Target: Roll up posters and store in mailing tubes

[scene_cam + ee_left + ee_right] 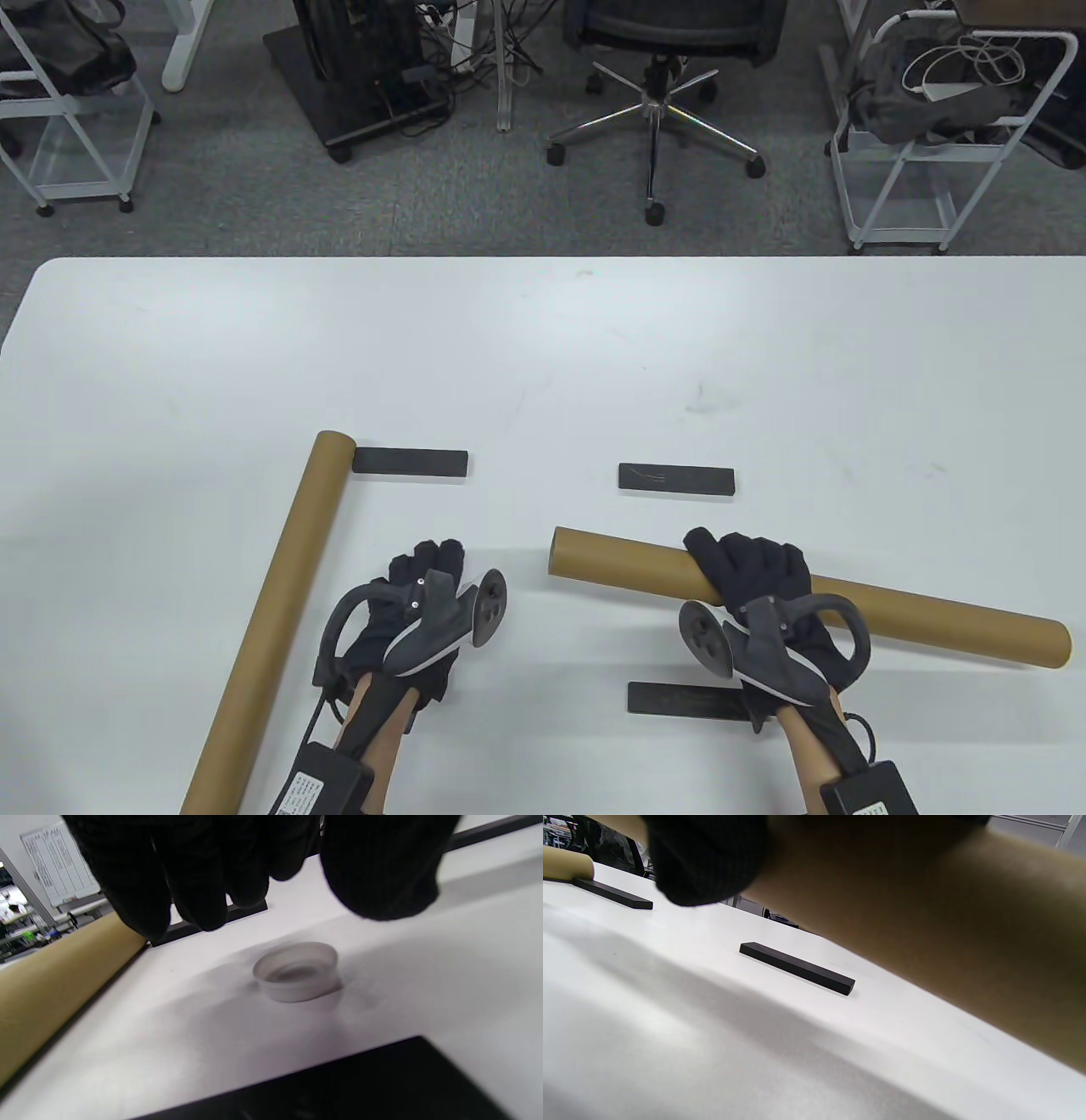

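Left wrist view: round translucent cap [297, 971]

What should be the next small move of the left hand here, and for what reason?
Probably the left hand should lower and pinch the white plastic cap lying open side up just under its fingers. They hang loosely above it, holding nothing, while the right hand already grips the cardboard tube, whose near end looks open.

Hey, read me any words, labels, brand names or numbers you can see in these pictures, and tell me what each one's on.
Nothing can be read.
Label on the black box at the left forearm: print too small.
Whiteboard in the left wrist view: rows of writing, blurred.
Cardboard tubes and black bars: no text shows.
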Demonstrator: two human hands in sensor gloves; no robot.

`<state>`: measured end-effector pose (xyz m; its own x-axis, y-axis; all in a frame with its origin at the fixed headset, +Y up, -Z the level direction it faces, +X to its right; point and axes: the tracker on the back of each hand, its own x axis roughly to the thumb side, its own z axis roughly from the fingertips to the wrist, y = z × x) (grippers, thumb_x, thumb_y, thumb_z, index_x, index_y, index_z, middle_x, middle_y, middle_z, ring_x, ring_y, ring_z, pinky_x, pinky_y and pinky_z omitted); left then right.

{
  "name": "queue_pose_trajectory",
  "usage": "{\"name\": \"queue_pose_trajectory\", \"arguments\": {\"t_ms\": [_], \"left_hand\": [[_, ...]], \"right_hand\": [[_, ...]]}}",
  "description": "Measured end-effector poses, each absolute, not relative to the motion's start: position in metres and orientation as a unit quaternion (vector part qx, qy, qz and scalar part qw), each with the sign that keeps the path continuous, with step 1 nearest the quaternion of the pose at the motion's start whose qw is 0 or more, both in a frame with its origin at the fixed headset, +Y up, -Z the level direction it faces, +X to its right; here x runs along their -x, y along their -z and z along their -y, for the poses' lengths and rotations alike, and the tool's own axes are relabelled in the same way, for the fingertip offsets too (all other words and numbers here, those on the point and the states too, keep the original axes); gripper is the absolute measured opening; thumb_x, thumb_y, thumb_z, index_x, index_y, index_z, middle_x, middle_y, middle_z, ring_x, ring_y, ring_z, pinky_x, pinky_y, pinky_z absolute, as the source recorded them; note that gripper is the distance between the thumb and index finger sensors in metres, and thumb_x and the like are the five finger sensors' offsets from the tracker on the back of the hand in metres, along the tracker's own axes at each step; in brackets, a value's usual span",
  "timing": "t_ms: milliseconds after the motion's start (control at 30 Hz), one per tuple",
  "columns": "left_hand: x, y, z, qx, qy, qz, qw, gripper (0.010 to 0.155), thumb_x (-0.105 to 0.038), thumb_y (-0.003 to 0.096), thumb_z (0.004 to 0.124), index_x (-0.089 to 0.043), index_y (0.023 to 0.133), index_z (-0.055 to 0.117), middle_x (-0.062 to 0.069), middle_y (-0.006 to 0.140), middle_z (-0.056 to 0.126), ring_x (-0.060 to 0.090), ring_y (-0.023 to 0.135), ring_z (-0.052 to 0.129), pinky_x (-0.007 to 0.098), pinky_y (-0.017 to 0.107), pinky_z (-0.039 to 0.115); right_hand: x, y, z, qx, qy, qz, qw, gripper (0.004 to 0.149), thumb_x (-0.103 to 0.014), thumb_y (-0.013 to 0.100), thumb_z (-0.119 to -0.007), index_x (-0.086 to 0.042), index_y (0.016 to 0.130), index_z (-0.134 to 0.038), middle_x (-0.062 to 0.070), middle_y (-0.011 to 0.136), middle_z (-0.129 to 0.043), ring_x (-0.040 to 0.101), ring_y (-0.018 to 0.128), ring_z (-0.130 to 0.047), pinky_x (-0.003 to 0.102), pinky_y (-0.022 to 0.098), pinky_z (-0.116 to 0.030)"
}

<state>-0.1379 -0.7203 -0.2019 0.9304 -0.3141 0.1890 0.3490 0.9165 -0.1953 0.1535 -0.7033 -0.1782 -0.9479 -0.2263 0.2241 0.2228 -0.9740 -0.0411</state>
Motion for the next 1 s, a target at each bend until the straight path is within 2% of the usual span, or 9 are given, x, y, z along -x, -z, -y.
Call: {"name": "queue_pose_trajectory", "arguments": {"t_ms": [133, 333, 433, 533, 667, 833, 933, 1000], "left_hand": [[0.134, 0.205, 0.73, 0.142, 0.203, 0.087, 0.965, 0.079, -0.05, 0.0406, 0.083, -0.034, 0.112, 0.053, 0.007, 0.121, 0.065, 0.032, 0.1, 0.091, 0.046, 0.071, 0.088], [0.132, 0.21, 0.743, 0.168, 0.219, 0.086, 0.957, 0.081, -0.05, 0.0397, 0.084, -0.036, 0.112, 0.051, 0.012, 0.121, 0.064, 0.033, 0.097, 0.093, 0.046, 0.069, 0.09], [0.133, 0.211, 0.746, 0.169, 0.215, 0.088, 0.958, 0.078, -0.049, 0.0392, 0.085, -0.036, 0.11, 0.055, 0.011, 0.119, 0.067, 0.032, 0.095, 0.094, 0.045, 0.069, 0.09], [0.133, 0.211, 0.746, 0.149, 0.217, 0.101, 0.959, 0.071, -0.048, 0.0383, 0.086, -0.036, 0.105, 0.063, 0.006, 0.113, 0.075, 0.023, 0.091, 0.096, 0.04, 0.07, 0.09], [0.135, 0.211, 0.746, 0.143, 0.213, 0.11, 0.96, 0.069, -0.047, 0.0381, 0.087, -0.035, 0.103, 0.066, 0.002, 0.109, 0.078, 0.022, 0.089, 0.098, 0.039, 0.07, 0.09], [0.137, 0.209, 0.745, 0.14, 0.206, 0.112, 0.962, 0.068, -0.046, 0.0412, 0.085, -0.029, 0.104, 0.067, 0.004, 0.109, 0.079, 0.025, 0.089, 0.098, 0.04, 0.07, 0.09], [0.143, 0.212, 0.738, 0.129, 0.142, 0.112, 0.975, 0.068, -0.046, 0.0417, 0.084, -0.03, 0.105, 0.066, 0.003, 0.109, 0.078, 0.023, 0.09, 0.097, 0.04, 0.071, 0.089], [0.15, 0.214, 0.731, 0.127, 0.04, 0.106, 0.985, 0.067, -0.045, 0.0424, 0.084, -0.03, 0.105, 0.065, 0.004, 0.11, 0.077, 0.025, 0.09, 0.096, 0.041, 0.072, 0.087]], "right_hand": [[-0.153, 0.178, 0.703, 0.115, 0.987, -0.006, 0.115, 0.082, -0.035, 0.041, -0.077, -0.018, 0.11, -0.035, 0.016, 0.107, -0.064, 0.046, 0.094, -0.073, 0.068, 0.069, -0.061], [-0.153, 0.179, 0.703, 0.115, 0.987, -0.003, 0.115, 0.083, -0.035, 0.041, -0.078, -0.018, 0.11, -0.035, 0.016, 0.107, -0.064, 0.046, 0.094, -0.073, 0.068, 0.069, -0.061], [-0.154, 0.179, 0.703, 0.114, 0.987, 0.0, 0.113, 0.082, -0.035, 0.041, -0.078, -0.018, 0.11, -0.035, 0.016, 0.107, -0.064, 0.046, 0.094, -0.073, 0.068, 0.069, -0.061], [-0.155, 0.179, 0.703, 0.114, 0.987, 0.0, 0.111, 0.082, -0.035, 0.041, -0.078, -0.018, 0.11, -0.035, 0.016, 0.107, -0.065, 0.046, 0.094, -0.073, 0.068, 0.069, -0.062], [-0.155, 0.179, 0.703, 0.114, 0.987, 0.0, 0.112, 0.082, -0.035, 0.041, -0.078, -0.018, 0.11, -0.035, 0.016, 0.107, -0.065, 0.046, 0.094, -0.073, 0.068, 0.069, -0.061], [-0.154, 0.179, 0.704, 0.116, 0.986, 0.004, 0.116, 0.082, -0.035, 0.041, -0.078, -0.019, 0.11, -0.035, 0.016, 0.107, -0.064, 0.046, 0.094, -0.073, 0.068, 0.069, -0.061], [-0.154, 0.179, 0.704, 0.115, 0.987, 0.005, 0.117, 0.083, -0.035, 0.041, -0.078, -0.019, 0.11, -0.035, 0.016, 0.107, -0.064, 0.046, 0.094, -0.073, 0.067, 0.069, -0.062], [-0.154, 0.179, 0.704, 0.114, 0.987, 0.005, 0.116, 0.083, -0.036, 0.041, -0.078, -0.019, 0.11, -0.035, 0.015, 0.108, -0.064, 0.046, 0.094, -0.073, 0.067, 0.069, -0.062]]}}
